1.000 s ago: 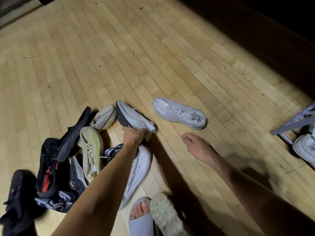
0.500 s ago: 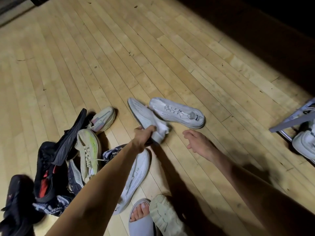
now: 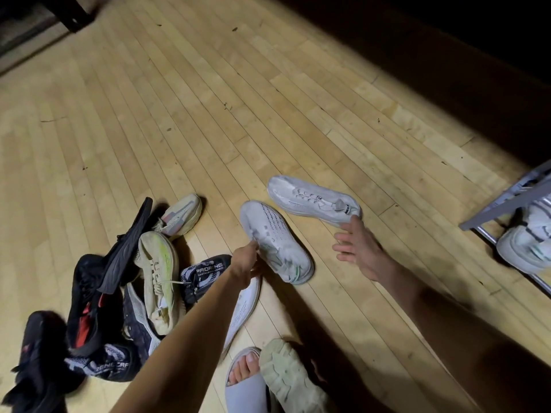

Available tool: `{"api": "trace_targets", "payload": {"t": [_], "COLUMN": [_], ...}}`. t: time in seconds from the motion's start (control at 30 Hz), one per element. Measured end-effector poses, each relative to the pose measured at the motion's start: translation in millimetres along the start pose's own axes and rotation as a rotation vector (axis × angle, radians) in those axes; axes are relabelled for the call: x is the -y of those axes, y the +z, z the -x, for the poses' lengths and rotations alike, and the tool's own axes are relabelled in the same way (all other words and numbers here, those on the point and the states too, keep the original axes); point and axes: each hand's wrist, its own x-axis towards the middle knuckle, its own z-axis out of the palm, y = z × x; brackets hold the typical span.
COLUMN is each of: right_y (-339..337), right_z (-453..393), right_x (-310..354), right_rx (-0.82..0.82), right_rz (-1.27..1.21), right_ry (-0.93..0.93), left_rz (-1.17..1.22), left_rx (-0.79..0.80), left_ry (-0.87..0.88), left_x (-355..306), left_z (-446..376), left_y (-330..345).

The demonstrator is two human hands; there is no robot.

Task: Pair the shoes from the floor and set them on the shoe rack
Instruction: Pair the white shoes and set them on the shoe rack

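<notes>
My left hand (image 3: pixel 246 263) grips a white sneaker (image 3: pixel 275 241) by its side, upper facing up, just above the wooden floor. Its matching white sneaker (image 3: pixel 313 201) lies on the floor a little farther right. My right hand (image 3: pixel 356 248) is open with fingers spread, fingertips at the heel of that lying sneaker. Left of my arm is a pile of shoes: a yellow-green sneaker (image 3: pixel 158 275), a beige sneaker (image 3: pixel 180 216), a black sandal (image 3: pixel 125 248), black-and-white knit shoes (image 3: pixel 204 271) and black shoes (image 3: pixel 38 362). The shoe rack (image 3: pixel 504 204) shows at the right edge.
A white shoe (image 3: pixel 527 242) sits on the rack's low shelf. Another white shoe (image 3: pixel 243 308) lies under my left forearm. My foot in a grey slide (image 3: pixel 244 380) and a pale shoe sole (image 3: pixel 292 380) are at the bottom. Open wooden floor stretches ahead.
My left hand has lifted the white sneaker out of the pile and carried it right, turning it upper side up beside its match. My right hand moved up toward the lying sneaker's heel.
</notes>
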Motion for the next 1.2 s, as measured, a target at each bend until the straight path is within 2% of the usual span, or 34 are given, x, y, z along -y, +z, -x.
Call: {"api": "trace_targets", "payload": {"t": [0.17, 0.37, 0.47, 0.6, 0.7, 0.8, 0.93, 1.1, 1.2], "right_y": [5, 2, -6, -15, -22, -28, -41, -92, -132], "right_z": [-6, -5, -2, 14, 33, 52, 71, 92, 91], "right_x": [-9, -15, -11, 0, 9, 18, 35, 36, 17], "right_rx": [0.055, 0.068, 0.044, -0.005, -0.024, -0.045, -0.168, -0.259, -0.308], "right_rz": [0.04, -0.018, -0.03, 0.116, 0.064, 0.0, -0.079, 0.204, 0.318], "right_ry": [0.025, 0.064, 0.044, -0.051, -0.094, -0.17, -0.326, -0.435, -0.439], "left_rz": [-0.143, -0.192, -0.107, 0.078, 0.134, 0.144, 0.086, 0.036, -0.047], "left_rx": [0.111, -0.071, -0.05, -0.113, -0.142, -0.093, 0.006, 0.183, 0.254], "left_ry": [0.001, 0.035, 0.09, 0.184, 0.292, 0.415, 0.538, 0.602, 0.632], "left_x": [3, 5, 2, -8, -14, -24, -28, -25, -14], "left_z": [6, 5, 15, 39, 67, 91, 115, 147, 154], "left_y": [24, 38, 46, 56, 67, 79, 104, 148, 176]}}
